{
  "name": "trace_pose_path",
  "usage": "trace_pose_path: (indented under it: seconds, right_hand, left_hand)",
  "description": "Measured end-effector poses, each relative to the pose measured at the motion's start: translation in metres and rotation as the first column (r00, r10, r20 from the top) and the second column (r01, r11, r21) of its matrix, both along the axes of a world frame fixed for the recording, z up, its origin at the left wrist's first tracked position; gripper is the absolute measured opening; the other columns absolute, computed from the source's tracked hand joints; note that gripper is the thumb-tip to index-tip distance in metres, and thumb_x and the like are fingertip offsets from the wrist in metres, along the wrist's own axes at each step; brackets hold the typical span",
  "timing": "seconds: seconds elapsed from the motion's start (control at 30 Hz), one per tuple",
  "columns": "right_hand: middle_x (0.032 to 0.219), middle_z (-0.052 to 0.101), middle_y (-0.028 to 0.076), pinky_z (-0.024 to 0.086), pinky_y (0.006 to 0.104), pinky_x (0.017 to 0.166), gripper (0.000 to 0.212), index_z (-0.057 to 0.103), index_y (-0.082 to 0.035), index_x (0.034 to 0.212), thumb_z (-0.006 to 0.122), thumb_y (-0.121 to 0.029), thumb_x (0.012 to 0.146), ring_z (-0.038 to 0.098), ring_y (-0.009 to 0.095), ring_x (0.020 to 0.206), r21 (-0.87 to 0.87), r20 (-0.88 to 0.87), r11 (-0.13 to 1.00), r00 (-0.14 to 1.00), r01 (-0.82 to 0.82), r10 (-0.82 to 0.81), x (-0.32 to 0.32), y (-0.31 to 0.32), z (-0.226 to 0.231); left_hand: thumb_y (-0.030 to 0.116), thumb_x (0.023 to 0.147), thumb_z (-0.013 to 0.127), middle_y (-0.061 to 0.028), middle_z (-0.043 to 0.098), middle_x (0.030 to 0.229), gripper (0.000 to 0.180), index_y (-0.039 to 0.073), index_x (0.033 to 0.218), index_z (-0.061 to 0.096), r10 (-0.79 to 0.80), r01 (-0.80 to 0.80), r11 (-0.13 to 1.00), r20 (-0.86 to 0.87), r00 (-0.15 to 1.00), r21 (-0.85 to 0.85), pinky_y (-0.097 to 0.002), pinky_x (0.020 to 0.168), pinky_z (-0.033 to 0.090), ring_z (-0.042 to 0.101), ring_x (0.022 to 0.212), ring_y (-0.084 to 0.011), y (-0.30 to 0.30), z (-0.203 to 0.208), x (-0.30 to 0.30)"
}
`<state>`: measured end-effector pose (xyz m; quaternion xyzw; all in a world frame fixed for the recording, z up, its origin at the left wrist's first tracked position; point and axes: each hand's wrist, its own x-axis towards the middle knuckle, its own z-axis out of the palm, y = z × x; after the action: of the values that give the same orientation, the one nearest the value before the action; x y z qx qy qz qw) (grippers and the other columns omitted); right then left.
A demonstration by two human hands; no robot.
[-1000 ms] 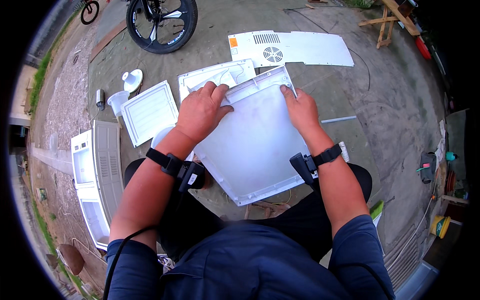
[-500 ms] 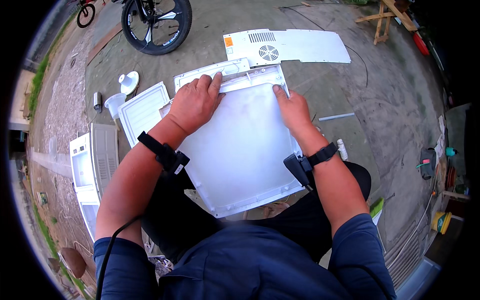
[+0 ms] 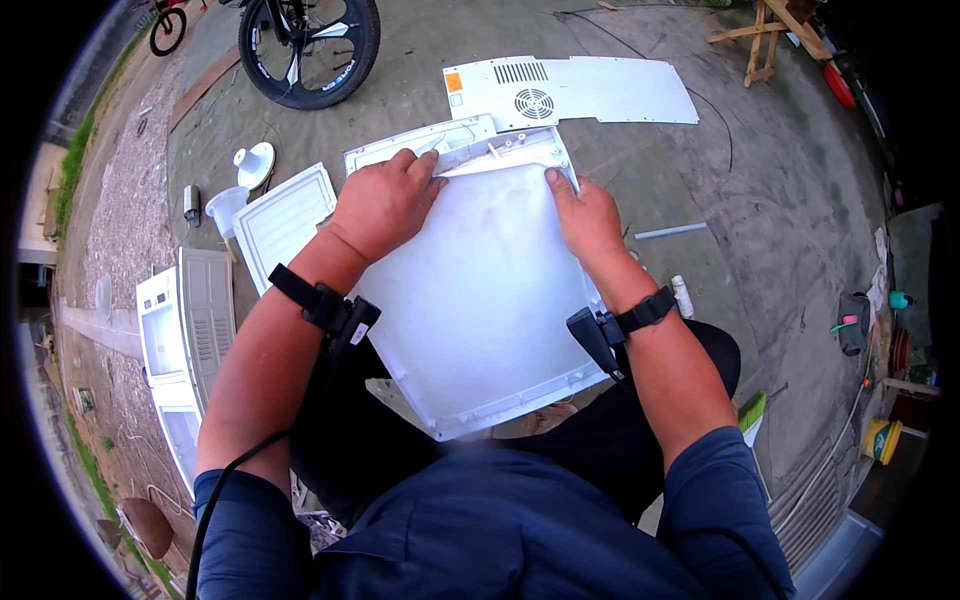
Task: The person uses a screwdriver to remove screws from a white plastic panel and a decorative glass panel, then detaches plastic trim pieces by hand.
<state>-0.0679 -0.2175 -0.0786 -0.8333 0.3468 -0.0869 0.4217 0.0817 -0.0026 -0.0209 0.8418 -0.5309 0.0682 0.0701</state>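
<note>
White rimmed panel (image 3: 490, 290): near end has come back toward lap (image 3: 365, 420) & a bit L vs ~1 s ago; far end approx same spot.
Meaning: prob. a controlled re-angle, not a let-go, as both hands are on it.
Panel position: centre, tray-like, over/between the knees, near corner just above lap.
L hand (image 3: 388, 207): at far-L edge, fingers bent over it, thumb by pale inner face; can't tell if pinching.
R hand (image 3: 588, 218): holding far-R edge, thumb on top, fingers mostly hidden.
Far rim (image 3: 530, 147): has small posts; inner face curves up beside it, can't tell if loose.
Beyond: shallow white panel (image 3: 400, 143), then vented panel (image 3: 610, 92) w/ round grille.
L side: ribbed panel (image 3: 285, 215), clear cup (image 3: 226, 208), flanged piece (image 3: 252, 163), metal cyl. (image 3: 191, 204), twin-bay housing (image 3: 207, 315).
R side: white tube (image 3: 670, 231) on ground, near R wrist; green brush (image 3: 752, 412) by R sleeve.
Far L: bike wheel (image 3: 330, 32).
</note>
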Motion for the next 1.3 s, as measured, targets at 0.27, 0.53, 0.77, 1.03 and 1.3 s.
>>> trace_pose_path:
  seconds: [0.27,0.53,0.77,1.03,1.3]
  right_hand:
    - [0.087,0.067,0.028,0.05,0.0498,0.076,0.06,0.068,0.003,0.096,0.049,-0.053,0.097,0.064,0.045,0.086,-0.004,-0.006,1.0,1.0,-0.011,0.011,-0.001,0.001,-0.007]
    - [0.084,0.067,0.026,0.049,0.0488,0.074,0.061,0.067,0.004,0.093,0.049,-0.055,0.096,0.064,0.044,0.083,0.045,-0.021,0.999,1.0,0.015,-0.014,0.004,-0.008,-0.013]
    - [0.084,0.067,0.026,0.049,0.0478,0.074,0.06,0.067,0.004,0.092,0.051,-0.054,0.095,0.065,0.043,0.083,-0.06,-0.033,0.998,0.999,-0.022,0.02,0.006,-0.014,0.001]
    - [0.095,0.072,0.019,0.053,0.0401,0.08,0.051,0.068,0.0,0.107,0.07,-0.045,0.084,0.069,0.033,0.088,0.073,0.074,0.98,0.981,-0.184,0.179,0.0,-0.018,0.012]
    - [0.091,0.072,0.018,0.053,0.0383,0.077,0.048,0.069,-0.001,0.104,0.073,-0.043,0.082,0.07,0.03,0.084,0.115,0.07,0.991,0.995,-0.072,0.064,0.003,-0.023,0.002]
  left_hand:
    - [0.024,0.092,0.063,-0.0159,0.067,0.091,0.026,0.002,0.105,0.067,-0.02,0.018,1.0,-0.149,0.989,-0.015,-0.0418,0.067,0.055,0.066,0.074,-0.0336,0.0,0.001,0.009]
    - [0.029,0.09,0.067,-0.0167,0.067,0.097,0.038,0.003,0.118,0.062,0.042,-0.045,0.999,-0.199,0.979,-0.011,-0.041,0.072,0.055,0.067,0.079,-0.0342,-0.004,0.013,0.0]
    - [0.036,0.089,0.068,-0.0173,0.064,0.104,0.046,0.001,0.117,0.061,0.125,-0.125,0.992,-0.243,0.962,0.014,-0.0415,0.074,0.055,0.067,0.084,-0.0343,0.001,0.004,-0.008]
    - [0.037,0.089,0.069,-0.0196,0.065,0.105,0.049,-0.003,0.117,0.062,0.161,-0.139,0.986,-0.335,0.928,0.088,-0.0401,0.078,0.055,0.067,0.089,-0.0348,-0.004,0.013,-0.01]
    - [0.029,0.083,0.071,-0.0205,0.064,0.108,0.051,-0.002,0.121,0.059,0.174,-0.151,0.984,-0.3,0.938,0.097,-0.041,0.083,0.054,0.066,0.094,-0.0352,-0.009,0.02,-0.01]
